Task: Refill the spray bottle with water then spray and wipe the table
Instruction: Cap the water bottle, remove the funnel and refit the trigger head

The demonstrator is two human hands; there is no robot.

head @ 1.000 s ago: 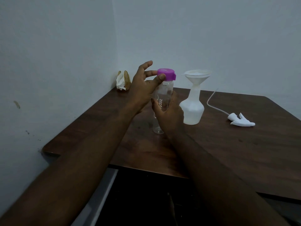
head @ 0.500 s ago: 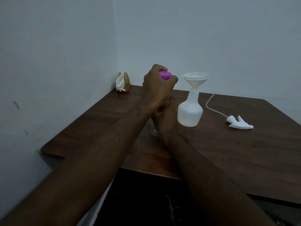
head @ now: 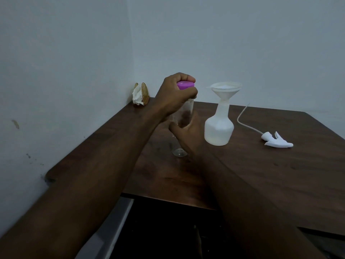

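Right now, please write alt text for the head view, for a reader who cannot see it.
The left hand grips the purple cap of a clear bottle that the right hand holds on a wooden table. Beside it stands a white spray bottle with a funnel; its spray head lies apart.

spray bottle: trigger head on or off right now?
Off. The spray bottle stands upright with a funnel in its neck; the trigger head lies apart on the table.

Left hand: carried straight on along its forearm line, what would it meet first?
The left hand grips the purple cap of the clear bottle. Beyond that, probably the funnel in the spray bottle, though depth is unclear.
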